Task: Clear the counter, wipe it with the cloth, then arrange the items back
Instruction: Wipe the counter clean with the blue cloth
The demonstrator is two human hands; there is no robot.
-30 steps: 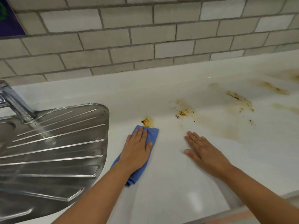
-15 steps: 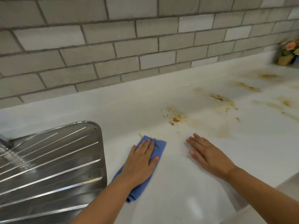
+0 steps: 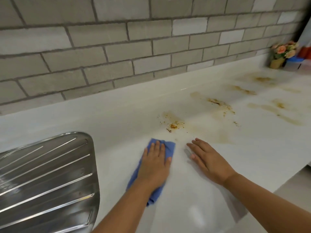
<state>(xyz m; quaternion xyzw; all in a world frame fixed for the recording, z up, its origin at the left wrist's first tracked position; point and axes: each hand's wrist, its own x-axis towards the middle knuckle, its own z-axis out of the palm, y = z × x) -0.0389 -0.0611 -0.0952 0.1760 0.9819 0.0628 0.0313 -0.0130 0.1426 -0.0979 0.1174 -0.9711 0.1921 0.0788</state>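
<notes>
No writing, label, brand, number or sign can be read. The blue-lidded container (image 3: 293, 63) and the red thing (image 3: 305, 52) beside the flower pot (image 3: 277, 63), at the far right end of the table (image 3: 117, 118), are too blurred to show any print.

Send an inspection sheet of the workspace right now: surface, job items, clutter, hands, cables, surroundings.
Surface: white counter, brown stains across its middle and right.
Job's things: blue cloth flat on the counter, under the left hand.
Clutter: flower pot and blue-lidded container at the far right end.
Grippers: left hand presses flat on the cloth; right hand flat on bare counter.
Cables: nothing seen.
Surroundings: steel drainboard at left; grey brick wall behind.
</notes>
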